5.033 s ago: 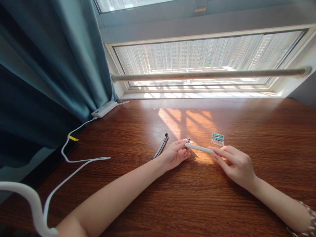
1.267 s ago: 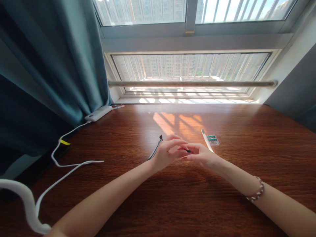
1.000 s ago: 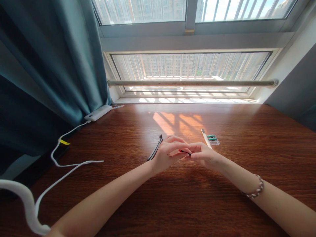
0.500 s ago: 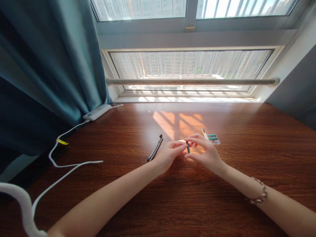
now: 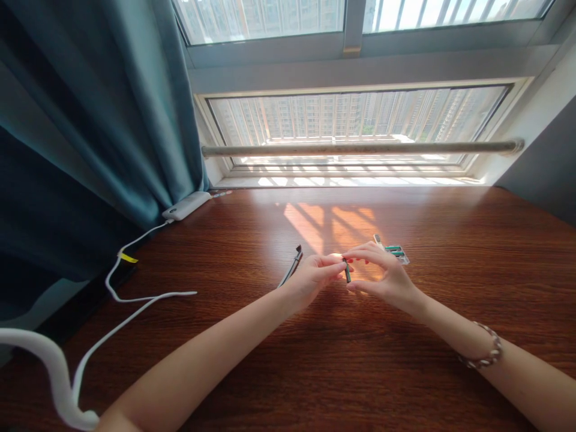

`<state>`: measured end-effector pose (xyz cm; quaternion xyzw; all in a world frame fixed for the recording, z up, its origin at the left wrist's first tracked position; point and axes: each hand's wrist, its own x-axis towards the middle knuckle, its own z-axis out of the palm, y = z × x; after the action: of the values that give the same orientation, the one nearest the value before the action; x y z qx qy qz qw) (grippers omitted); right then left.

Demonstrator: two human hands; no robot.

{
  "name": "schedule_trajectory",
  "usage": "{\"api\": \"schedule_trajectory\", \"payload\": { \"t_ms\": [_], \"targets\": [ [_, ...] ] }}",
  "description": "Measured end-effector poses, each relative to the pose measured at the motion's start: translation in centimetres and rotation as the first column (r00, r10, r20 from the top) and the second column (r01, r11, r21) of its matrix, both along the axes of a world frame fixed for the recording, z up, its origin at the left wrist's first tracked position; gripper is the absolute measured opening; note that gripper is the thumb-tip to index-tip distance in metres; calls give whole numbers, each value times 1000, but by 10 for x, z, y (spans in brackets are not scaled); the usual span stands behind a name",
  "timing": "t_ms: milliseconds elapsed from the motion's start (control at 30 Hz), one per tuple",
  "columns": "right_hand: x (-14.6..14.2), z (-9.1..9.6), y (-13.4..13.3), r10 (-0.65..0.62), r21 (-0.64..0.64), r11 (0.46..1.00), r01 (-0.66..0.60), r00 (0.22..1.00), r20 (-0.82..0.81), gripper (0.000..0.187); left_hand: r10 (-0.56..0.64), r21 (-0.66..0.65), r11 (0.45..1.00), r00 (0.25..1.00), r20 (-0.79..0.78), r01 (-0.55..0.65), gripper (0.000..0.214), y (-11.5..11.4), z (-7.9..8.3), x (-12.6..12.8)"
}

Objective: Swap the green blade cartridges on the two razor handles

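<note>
Between my hands is a small dark razor cartridge [image 5: 347, 273] with a green strip, tilted over the table. My left hand [image 5: 315, 277] pinches its upper left side between thumb and fingers. With my right hand [image 5: 390, 282], I span it lengthwise, fingers at the top end and thumb at the bottom. Just behind my left hand lies a grey and black razor handle [image 5: 293, 264], its lower end hidden by my wrist. Beyond my right hand sits a clear plastic tray [image 5: 405, 259] with green and black cartridges. A small pale stick with a dark end [image 5: 378, 240] lies beside that tray.
The brown wooden table [image 5: 252, 360] reaches to a window with a horizontal rail [image 5: 360, 149]. On the left are a blue curtain [image 5: 112, 90], a white power strip-like box [image 5: 186, 206] and a white cable [image 5: 157, 296]. A thick white curved tube [image 5: 49, 366] stands at the lower left.
The whole view has shifted slightly, so things appear a little further right. My hands keep hold of the cartridge, and my left wrist now covers more of the handle's lower end.
</note>
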<state>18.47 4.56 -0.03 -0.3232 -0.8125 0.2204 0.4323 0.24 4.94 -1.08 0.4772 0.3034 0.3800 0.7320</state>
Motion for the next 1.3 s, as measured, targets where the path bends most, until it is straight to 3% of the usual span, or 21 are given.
{"api": "schedule_trajectory", "payload": {
  "t_ms": [233,367,433,533,600,667,767,867,1000,1033,1100,1167,1233,1300],
  "targets": [
    [-3,-1,-2,-69,42,997,68,997,28,39,-17,65,998,995,-98,24,22,4,4,-2],
    [-3,-3,0,-171,-149,976,160,983,-62,37,51,316,946,936,-350,67,28,14,19,-11],
    [-3,-5,4,-260,-306,928,213,958,-123,38,248,490,869,808,-535,58,27,22,26,-22],
    [-1,-11,10,-364,-511,832,214,906,-214,44,593,678,731,420,-687,76,24,33,30,-42],
    [0,-14,13,-389,-593,788,165,880,-272,47,613,636,748,171,-772,190,23,38,29,-52],
    [1,-15,15,-396,-632,766,115,859,-324,48,526,503,816,-4,-851,283,24,39,27,-57],
    [2,-17,17,-405,-645,761,70,828,-387,48,429,380,864,-87,-899,332,21,39,23,-59],
    [2,-17,18,-418,-633,771,65,801,-427,46,415,378,862,-44,-909,337,14,39,19,-57],
    [2,-16,18,-433,-628,775,70,783,-447,45,403,417,838,118,-908,352,20,38,19,-50],
    [2,-16,18,-433,-630,774,63,778,-455,45,364,418,842,212,-907,341,22,38,19,-48],
    [1,-14,17,-428,-632,774,46,773,-468,46,204,364,893,484,-851,264,25,36,18,-42],
    [0,-13,15,-420,-629,776,38,775,-472,46,29,226,961,749,-662,162,24,33,15,-37],
    [-1,-13,14,-404,-622,782,27,782,-474,46,-23,112,990,882,-472,86,21,29,13,-31],
    [-2,-14,13,-379,-615,788,6,793,-477,45,5,74,997,940,-340,21,19,25,11,-25]
  ]
}}
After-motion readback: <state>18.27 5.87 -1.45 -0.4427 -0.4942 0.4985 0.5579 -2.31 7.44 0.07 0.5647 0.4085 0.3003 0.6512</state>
